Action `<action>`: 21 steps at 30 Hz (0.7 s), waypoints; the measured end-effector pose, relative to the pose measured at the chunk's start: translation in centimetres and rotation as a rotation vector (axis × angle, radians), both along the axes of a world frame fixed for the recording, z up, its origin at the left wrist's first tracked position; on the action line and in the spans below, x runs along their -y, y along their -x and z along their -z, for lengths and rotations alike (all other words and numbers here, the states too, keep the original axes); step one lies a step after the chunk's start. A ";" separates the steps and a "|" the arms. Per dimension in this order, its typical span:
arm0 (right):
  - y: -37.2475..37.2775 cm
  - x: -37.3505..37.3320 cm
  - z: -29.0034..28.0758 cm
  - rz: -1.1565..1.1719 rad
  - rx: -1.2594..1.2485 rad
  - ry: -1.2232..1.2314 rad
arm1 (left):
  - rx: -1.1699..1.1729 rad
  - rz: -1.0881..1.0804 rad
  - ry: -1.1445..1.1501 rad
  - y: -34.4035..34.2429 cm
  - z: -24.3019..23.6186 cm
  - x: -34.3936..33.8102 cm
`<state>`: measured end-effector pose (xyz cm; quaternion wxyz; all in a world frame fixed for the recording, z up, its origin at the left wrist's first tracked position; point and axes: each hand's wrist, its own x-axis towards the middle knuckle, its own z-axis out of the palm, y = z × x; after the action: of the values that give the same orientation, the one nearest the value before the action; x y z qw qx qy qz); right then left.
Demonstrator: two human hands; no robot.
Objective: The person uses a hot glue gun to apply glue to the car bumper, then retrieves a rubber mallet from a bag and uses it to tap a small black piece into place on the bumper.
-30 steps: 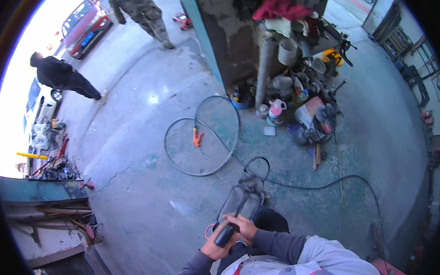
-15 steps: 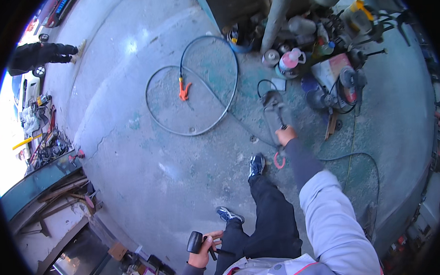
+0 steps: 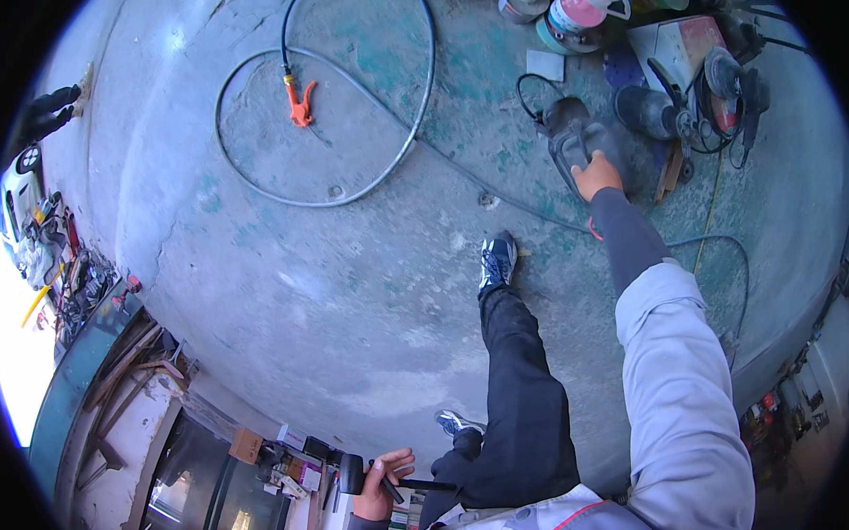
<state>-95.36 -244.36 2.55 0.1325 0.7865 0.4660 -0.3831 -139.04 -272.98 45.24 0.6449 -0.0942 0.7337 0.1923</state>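
Note:
At the upper right, my right hand (image 3: 597, 175) grips the handle of a dark grey pump-like tool (image 3: 566, 124) with a black cable loop and a red hose. It is beside power tools (image 3: 643, 111) and a wooden piece on the floor. My left hand (image 3: 378, 494), low in the picture, is closed round a black mallet-like tool (image 3: 351, 474) with black bars, some fingers raised. A coiled grey hose (image 3: 346, 201) with an orange air blow gun (image 3: 300, 105) lies on the concrete ahead.
A pink jug (image 3: 575, 12) and cans crowd the top right. Another person's legs (image 3: 50, 116) show at the far left, above a white car (image 3: 19, 193) and piled metal parts. A teal-edged bench (image 3: 74, 375) with scrap and boxes runs along the lower left.
My right hand has carried the grey tool from my lap out to the tool pile. My left hand stayed low with the black tool. The view has tilted down.

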 end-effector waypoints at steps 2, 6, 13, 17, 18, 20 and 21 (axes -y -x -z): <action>1.9 -1.6 -1.7 -0.023 0.066 -0.067 | -0.010 -0.003 -0.050 0.5 -0.1 -1.3; 8.2 -1.4 -9.0 -0.134 0.219 -0.007 | -0.012 -0.041 -0.145 1.7 -2.0 -5.4; 27.4 -0.9 -29.5 -0.134 -0.758 0.243 | -0.011 -0.258 -0.342 6.9 -6.0 -14.0; 40.1 -4.9 -43.5 -0.415 -1.252 0.424 | -0.126 -0.251 -0.507 12.9 -7.1 -22.4; 42.8 -6.5 -46.4 -0.324 -1.348 0.523 | -0.122 -0.315 -0.531 14.5 -7.3 -25.1; 47.5 -11.7 -50.9 -0.531 -1.068 0.400 | -0.113 -0.389 -0.487 18.8 -8.3 -32.2; 49.3 -14.4 -52.7 -0.468 -1.055 0.448 | -0.049 -0.432 -0.498 20.8 -9.3 -35.3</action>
<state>-144.70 -229.98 55.22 0.1265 0.3212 0.5370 -0.7697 -159.85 -237.67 54.53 0.5747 -0.0824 0.6424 0.5002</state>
